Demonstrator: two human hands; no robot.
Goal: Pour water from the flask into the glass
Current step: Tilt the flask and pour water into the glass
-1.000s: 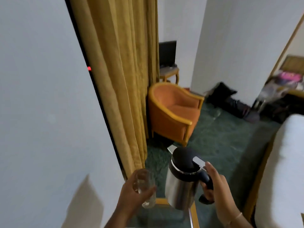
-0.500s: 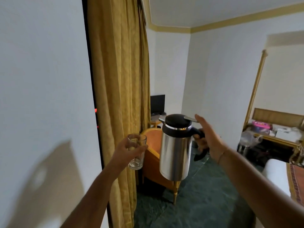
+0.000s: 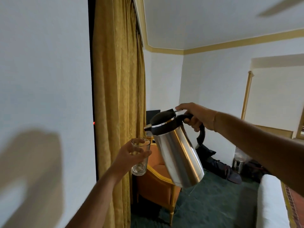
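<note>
A steel flask with a black lid and black handle hangs in the air at mid-frame, tilted to the left. Its spout sits just above and to the right of the glass rim. My right hand grips the handle, thumb on the lid's lever. A clear glass is held upright in my left hand, just left of the flask. The glass looks empty; no stream of water shows.
A gold curtain hangs right behind the glass beside a white wall. An orange armchair stands below on green carpet. A white bed edge is at lower right, dark bags along the far wall.
The flask has gone from upright to tilted left, its spout now over the glass. Both hands rose earlier as the view swung up from the floor.
</note>
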